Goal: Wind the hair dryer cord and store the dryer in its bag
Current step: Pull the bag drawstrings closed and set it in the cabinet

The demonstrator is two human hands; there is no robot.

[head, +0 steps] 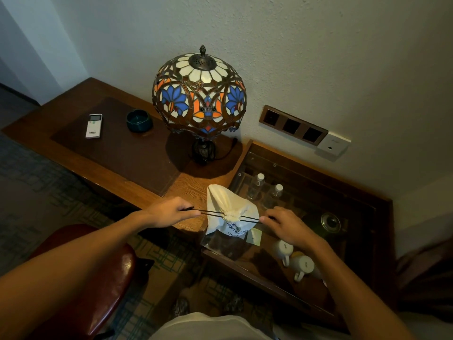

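Note:
A cream cloth drawstring bag [225,202] with dark printed text hangs over the front corner of the wooden desk [81,99]. Its mouth is bunched tight in the middle. Two black drawstrings [210,212] run out sideways from the gathered mouth. My left hand [169,212] pinches the strings on the left, and my right hand [284,225] pinches them on the right, stretched taut. The hair dryer and its cord are hidden; I cannot see them outside the bag.
A stained-glass lamp [199,94] stands behind the bag. A white remote [94,125] and a dark green ashtray [138,120] lie on a brown desk mat. To the right, a glass-topped cabinet [316,177] holds water bottles [256,186] and white mugs [302,265]. A red chair [98,278] sits lower left.

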